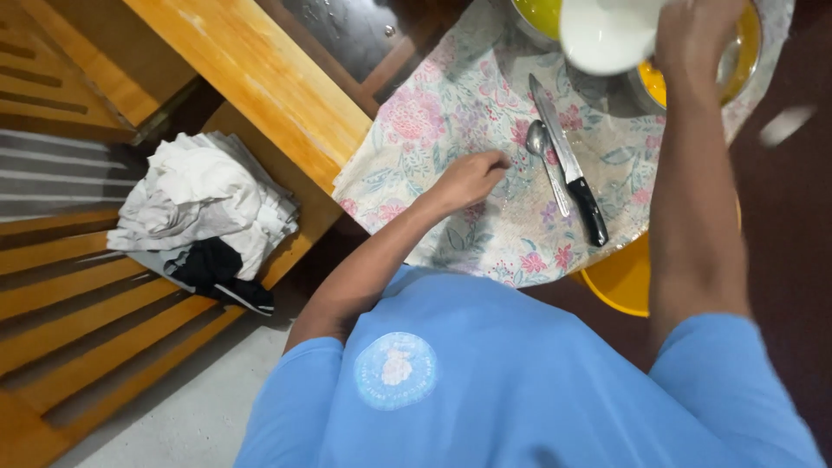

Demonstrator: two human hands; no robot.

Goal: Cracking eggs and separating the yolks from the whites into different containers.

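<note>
My right hand (693,39) grips the rim of a white bowl (602,33) and holds it tilted above a metal bowl (735,65) with yellow contents at the top right. My left hand (468,180) rests with curled fingers on the flowered tablecloth (433,121), holding nothing. Just right of that hand lie a metal spoon (544,160) and a black-handled knife (568,169), side by side on the cloth.
A second bowl with yellow-green contents (537,13) shows at the top edge. A yellow stool (620,282) sticks out under the cloth. A pile of white and black clothes (204,212) lies on a wooden slatted bench (95,321) at the left.
</note>
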